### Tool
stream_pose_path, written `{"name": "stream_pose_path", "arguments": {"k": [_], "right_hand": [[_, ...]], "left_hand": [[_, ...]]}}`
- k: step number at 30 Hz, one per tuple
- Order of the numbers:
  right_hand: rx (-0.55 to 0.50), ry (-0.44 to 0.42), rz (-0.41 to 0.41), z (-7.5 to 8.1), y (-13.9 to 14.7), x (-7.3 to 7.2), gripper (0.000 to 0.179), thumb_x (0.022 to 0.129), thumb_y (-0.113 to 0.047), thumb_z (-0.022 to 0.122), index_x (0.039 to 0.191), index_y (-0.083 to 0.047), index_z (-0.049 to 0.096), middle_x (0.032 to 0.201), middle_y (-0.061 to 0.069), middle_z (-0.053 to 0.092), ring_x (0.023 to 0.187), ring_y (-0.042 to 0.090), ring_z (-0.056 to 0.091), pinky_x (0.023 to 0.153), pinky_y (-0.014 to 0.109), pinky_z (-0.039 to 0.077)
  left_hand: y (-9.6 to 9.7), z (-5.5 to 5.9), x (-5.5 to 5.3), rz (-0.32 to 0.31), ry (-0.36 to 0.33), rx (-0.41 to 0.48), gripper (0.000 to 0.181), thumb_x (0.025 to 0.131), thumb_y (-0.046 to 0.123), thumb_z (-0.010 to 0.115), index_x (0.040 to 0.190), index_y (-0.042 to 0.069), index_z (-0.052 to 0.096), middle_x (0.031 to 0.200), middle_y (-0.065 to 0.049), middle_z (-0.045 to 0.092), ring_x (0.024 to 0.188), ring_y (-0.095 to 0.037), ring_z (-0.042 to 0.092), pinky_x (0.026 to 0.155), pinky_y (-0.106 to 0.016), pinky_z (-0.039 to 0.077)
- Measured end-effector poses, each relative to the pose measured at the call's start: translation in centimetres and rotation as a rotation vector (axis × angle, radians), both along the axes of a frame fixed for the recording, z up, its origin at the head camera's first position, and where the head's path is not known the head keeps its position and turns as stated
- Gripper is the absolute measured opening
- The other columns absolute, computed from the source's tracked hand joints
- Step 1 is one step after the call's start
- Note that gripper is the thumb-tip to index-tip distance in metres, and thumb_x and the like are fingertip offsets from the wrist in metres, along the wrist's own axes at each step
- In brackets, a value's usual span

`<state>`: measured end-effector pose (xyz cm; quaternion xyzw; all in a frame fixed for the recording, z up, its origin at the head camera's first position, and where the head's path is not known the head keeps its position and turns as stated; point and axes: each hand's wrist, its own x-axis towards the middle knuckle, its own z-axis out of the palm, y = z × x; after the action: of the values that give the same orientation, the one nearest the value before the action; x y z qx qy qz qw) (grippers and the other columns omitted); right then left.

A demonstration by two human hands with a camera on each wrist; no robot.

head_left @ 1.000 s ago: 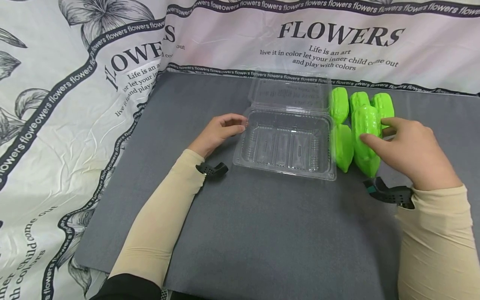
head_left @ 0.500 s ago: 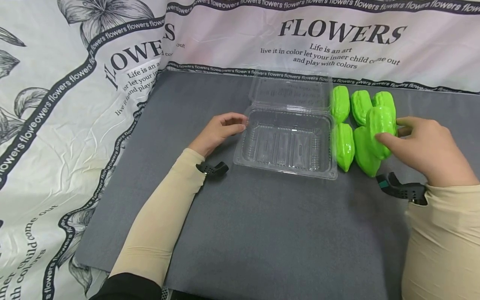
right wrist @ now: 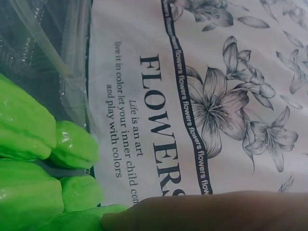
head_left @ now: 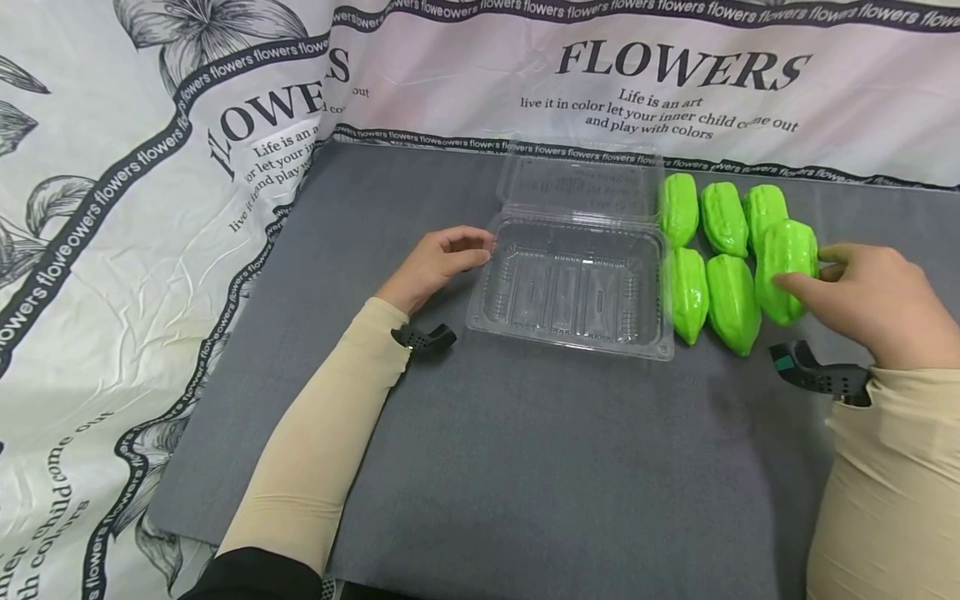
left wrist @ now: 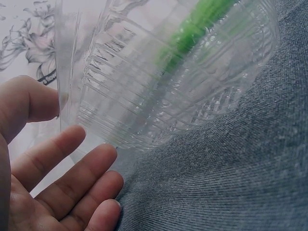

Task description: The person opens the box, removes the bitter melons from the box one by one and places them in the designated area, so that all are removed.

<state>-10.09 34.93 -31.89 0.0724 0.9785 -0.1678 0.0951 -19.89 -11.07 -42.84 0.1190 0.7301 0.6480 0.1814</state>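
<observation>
My right hand (head_left: 877, 296) grips a bright green, ridged star fruit (head_left: 786, 271) between thumb and fingers, at the near right end of a cluster. Shiny star fruits (head_left: 733, 304) of the same sort lie in two rows to its left. Beside them stands a clear plastic clamshell container (head_left: 570, 340), its lid (head_left: 581, 187) folded back and nothing inside. At the container's left rim, my left hand (head_left: 437, 265) pinches the edge. The left wrist view shows its thumb and index finger at that plastic rim (left wrist: 62, 72), the other fingers (left wrist: 79, 178) loose.
A grey cloth (head_left: 525, 467) covers the table. Along the back and left hangs a white curtain (head_left: 450, 75) printed with flowers and lettering. The container's right side is right against the nearest star fruits (head_left: 678, 212).
My right hand has moved the star fruit rightward from on top of the near middle fruit to the right end of the near row. The left hand and container have not moved.
</observation>
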Motion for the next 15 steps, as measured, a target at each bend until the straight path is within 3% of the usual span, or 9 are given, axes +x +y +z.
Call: {"name": "stream_pose_path", "arguments": {"k": [5,15], "right_hand": [[0.006,-0.049,0.014,-0.3,0.5,0.1,0.076,0.106,-0.047,0.054,0.14,0.021,0.047,0.129,0.048,0.052,0.109,0.062,0.055,0.086,0.073,0.046],[0.033,-0.142,0.064,-0.6,1.9,-0.3,0.083,0.107,-0.048,0.055,0.138,0.028,0.041,0.131,0.05,0.048,0.109,0.065,0.053,0.088,0.075,0.045]], "left_hand": [[0.0,0.0,0.1,0.002,0.002,-0.005,0.034,0.101,0.014,0.071,0.133,0.004,0.069,0.135,-0.011,0.068,0.123,-0.02,0.063,0.109,-0.037,0.048],[0.1,0.2,0.0,-0.002,0.004,0.008,0.034,0.101,0.013,0.071,0.134,0.004,0.068,0.135,-0.012,0.068,0.124,-0.02,0.063,0.109,-0.037,0.049]]}}
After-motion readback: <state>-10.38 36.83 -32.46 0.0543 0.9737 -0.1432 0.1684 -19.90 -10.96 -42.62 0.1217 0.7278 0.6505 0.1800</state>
